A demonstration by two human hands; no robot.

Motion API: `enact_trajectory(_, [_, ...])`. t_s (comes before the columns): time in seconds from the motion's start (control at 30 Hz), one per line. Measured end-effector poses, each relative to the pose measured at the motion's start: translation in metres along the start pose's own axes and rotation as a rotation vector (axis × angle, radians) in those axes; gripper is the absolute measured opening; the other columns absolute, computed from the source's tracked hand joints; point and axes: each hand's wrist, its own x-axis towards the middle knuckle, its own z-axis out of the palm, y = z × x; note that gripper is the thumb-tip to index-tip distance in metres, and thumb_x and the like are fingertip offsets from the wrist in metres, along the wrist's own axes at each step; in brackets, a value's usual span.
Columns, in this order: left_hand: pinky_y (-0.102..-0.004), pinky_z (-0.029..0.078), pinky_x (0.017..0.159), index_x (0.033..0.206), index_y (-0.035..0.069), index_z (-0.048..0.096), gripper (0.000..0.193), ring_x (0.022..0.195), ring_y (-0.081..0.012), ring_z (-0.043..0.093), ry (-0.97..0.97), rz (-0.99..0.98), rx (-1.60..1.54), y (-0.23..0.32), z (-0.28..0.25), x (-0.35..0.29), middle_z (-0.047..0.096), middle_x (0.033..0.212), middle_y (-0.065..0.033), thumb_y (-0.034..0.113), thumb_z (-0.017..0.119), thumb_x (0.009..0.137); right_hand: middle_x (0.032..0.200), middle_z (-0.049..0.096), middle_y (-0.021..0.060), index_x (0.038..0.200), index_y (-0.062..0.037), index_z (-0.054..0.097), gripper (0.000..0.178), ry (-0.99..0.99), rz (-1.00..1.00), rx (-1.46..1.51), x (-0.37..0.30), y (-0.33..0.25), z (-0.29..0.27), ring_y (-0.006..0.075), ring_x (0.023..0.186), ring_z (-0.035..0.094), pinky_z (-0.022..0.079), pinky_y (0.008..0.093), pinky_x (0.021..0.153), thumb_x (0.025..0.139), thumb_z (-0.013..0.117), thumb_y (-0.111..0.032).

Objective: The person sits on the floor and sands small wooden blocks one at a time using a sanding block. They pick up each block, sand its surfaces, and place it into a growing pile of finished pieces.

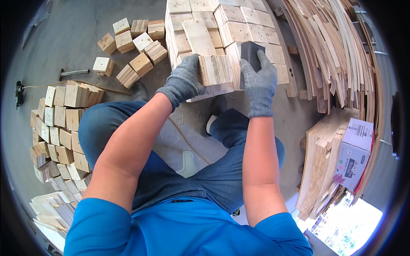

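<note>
Grey concrete floor [70, 45] carries a squared stack of pale wooden blocks [250, 32], with loose cut wooden blocks [141, 64] and a wooden-block heap [62, 128] to its left. Floor shows between the stack and the long thin wooden strips [318, 47] at right. At the stack's near edge, the grey-gloved left hand [185, 79] grips a layered wooden block [215, 70] — beside it, the grey-gloved right hand [259, 79] grips a dark rectangular block [250, 55]. A lilac cardboard box [355, 151] hides its contents.

Rough-grained wooden block [215, 70], matt dark block [249, 54], knitted cloth gloves [183, 79]
</note>
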Motion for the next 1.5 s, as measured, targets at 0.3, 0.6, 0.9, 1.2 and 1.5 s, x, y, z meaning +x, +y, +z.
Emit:
enact_trajectory(0.3, [-0.0469,0.055,0.113,0.148,0.009,0.052,0.097,0.132,-0.0424,0.065,-0.056,-0.038,0.022,0.01,-0.003,0.002,0.064,0.14,-0.0242,0.031,0.098,0.065,0.13,0.071,0.027,0.14,0.0,0.071,0.067,-0.03,-0.067,-0.037,-0.063,0.026,0.018,0.0422,0.124,0.065,0.05,0.0519,0.111,0.085,0.089,-0.034])
enact_trajectory(0.6, [-0.0481,0.053,0.114,0.148,0.007,0.052,0.098,0.133,-0.0448,0.063,-0.039,-0.029,0.013,0.008,-0.004,0.001,0.062,0.141,-0.0258,0.035,0.098,0.067,0.138,0.06,0.0292,0.143,-0.0069,0.071,0.07,-0.136,-0.238,-0.041,-0.121,-0.018,0.007,0.0472,0.125,0.058,0.048,0.0575,0.109,0.084,0.089,-0.04])
enact_trajectory(0.9, [-0.0475,0.054,0.114,0.145,0.005,0.053,0.097,0.132,-0.0439,0.064,-0.042,-0.046,0.074,0.015,-0.003,0.002,0.062,0.139,-0.026,0.035,0.1,0.066,0.132,0.067,0.0247,0.141,-0.004,0.072,0.067,-0.085,-0.04,-0.021,-0.064,0.019,0.002,0.0427,0.123,0.062,0.049,0.0514,0.112,0.084,0.089,-0.035])
enact_trajectory(1.2, [-0.0476,0.054,0.113,0.144,0.005,0.054,0.096,0.131,-0.0442,0.063,-0.02,-0.006,0.044,0.009,0.002,0.003,0.062,0.139,-0.0254,0.033,0.1,0.065,0.128,0.068,0.0246,0.139,-0.0015,0.071,0.068,-0.073,-0.075,0.048,-0.08,0.004,0.007,0.0423,0.12,0.064,0.051,0.0511,0.109,0.083,0.09,-0.036])
enact_trajectory(1.5, [-0.0464,0.05,0.118,0.145,0.005,0.052,0.09,0.136,-0.0434,0.06,0.01,0.058,-0.003,-0.031,0.021,0.013,0.058,0.14,-0.0264,0.028,0.096,0.069,0.141,0.06,0.0265,0.145,-0.0114,0.069,0.073,-0.152,-0.253,0.058,-0.101,-0.032,0.02,0.0458,0.128,0.058,0.047,0.0585,0.111,0.084,0.087,-0.046])
